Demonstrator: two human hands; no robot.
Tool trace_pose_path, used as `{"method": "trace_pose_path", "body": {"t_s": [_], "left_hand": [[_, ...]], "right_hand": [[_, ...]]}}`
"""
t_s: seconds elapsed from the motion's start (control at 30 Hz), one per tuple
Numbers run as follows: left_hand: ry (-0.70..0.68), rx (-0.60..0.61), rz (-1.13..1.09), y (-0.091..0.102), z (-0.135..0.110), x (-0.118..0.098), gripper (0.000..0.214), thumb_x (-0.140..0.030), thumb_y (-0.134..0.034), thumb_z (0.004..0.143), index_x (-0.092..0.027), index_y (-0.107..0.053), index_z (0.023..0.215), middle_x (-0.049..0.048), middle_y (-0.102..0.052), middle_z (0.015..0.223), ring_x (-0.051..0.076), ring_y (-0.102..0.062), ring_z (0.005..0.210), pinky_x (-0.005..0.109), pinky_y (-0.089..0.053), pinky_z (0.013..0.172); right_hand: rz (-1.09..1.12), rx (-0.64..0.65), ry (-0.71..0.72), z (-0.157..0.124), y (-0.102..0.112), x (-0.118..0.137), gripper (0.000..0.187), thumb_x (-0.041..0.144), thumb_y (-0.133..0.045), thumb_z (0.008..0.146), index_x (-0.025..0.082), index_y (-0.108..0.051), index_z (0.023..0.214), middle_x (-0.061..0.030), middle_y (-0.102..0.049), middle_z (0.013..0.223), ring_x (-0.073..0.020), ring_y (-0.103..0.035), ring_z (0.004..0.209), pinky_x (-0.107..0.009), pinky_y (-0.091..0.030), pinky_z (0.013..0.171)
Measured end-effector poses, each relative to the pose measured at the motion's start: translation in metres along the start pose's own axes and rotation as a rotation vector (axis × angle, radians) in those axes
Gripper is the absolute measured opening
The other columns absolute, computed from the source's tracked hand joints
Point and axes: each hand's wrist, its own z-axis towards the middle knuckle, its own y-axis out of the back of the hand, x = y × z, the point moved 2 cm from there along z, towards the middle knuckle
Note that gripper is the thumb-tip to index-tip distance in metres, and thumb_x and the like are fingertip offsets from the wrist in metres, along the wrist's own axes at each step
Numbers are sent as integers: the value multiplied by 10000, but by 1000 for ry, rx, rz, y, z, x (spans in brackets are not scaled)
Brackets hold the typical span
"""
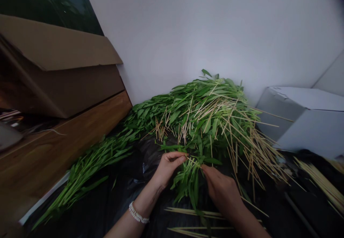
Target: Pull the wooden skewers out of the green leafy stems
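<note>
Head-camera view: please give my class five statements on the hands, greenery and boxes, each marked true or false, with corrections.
1. The left hand and right hand are close together at a small green leafy bunch. True.
2. A white beaded bracelet circles the right wrist. False: it circles the left.
3. Thin tan sticks lie across the large green leafy heap. True.
4. The brown cardboard box stands right of the heap. False: it stands left.
5. A white box stands right of the heap. True.
</note>
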Motion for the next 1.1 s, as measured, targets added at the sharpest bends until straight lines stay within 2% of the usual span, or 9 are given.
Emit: {"method": "trace_pose_path", "body": {"t_s": [0.33,0.73,0.93,1.1], "left_hand": [[-7,-21,28,0,0,-1,206,-305,-791,640,-168,-766,792,72,-749,859,192,-651,811,290,-472,821],[-98,-10,157,-1,1,-4,185,-306,-794,626,-159,-766,734,72,-737,784,188,-648,751,277,-482,751],[56,34,9,0,1,3,266,-341,-797,626,-160,-762,817,75,-743,814,178,-654,735,278,-486,734],[48,-10,14,2,2,3,232,-316,-825,580,-156,-760,735,62,-738,760,161,-639,694,263,-482,715]], "right_hand": [[-6,37,-24,-2,-2,-1,325,121,-308,920,163,-579,1094,-66,-693,853,-163,-683,761,-241,-523,674],[7,43,-11,-4,-7,-2,308,143,-324,931,161,-575,1110,-70,-696,885,-170,-689,766,-237,-524,653],[32,49,-12,-4,-5,0,317,145,-320,932,164,-563,1135,-65,-692,870,-162,-683,765,-236,-521,677],[5,63,-23,-4,-6,2,316,141,-312,930,162,-573,1108,-65,-685,845,-159,-681,743,-230,-513,652]]}}
